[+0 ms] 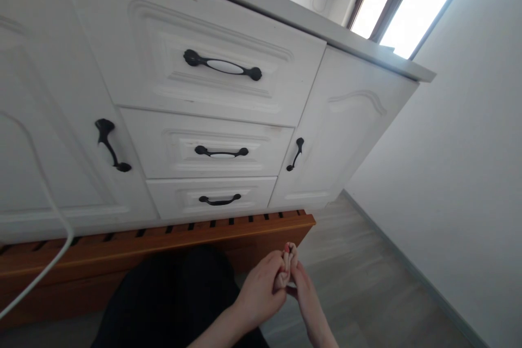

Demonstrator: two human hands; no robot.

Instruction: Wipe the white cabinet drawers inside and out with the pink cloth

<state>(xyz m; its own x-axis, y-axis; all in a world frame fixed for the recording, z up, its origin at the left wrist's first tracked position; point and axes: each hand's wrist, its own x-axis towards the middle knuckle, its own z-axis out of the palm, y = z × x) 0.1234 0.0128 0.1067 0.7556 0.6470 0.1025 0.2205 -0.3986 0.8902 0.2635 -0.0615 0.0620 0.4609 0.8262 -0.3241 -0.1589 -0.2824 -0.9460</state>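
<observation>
A small bundle of folded pale-pink cloth [292, 256] with a reddish patch at its top is between my two hands, low and right of centre. My left hand [263, 283] is closed around its left side, fingers bent over it. My right hand [305, 285] grips the bundle from the right, and its fingers are partly hidden behind the cloth. Both hands are held above the floor, just beyond my dark-clothed knees [196, 288]. What kind of cloth item it is, I cannot make out.
A slatted wooden bench [261, 236] runs below a white cabinet [171, 87] with drawers, doors and dark handles. A white cable [53, 261] hangs at the left. Grey floor [346, 283] and a white wall [460, 174] lie to the right, with a window [408, 0] above.
</observation>
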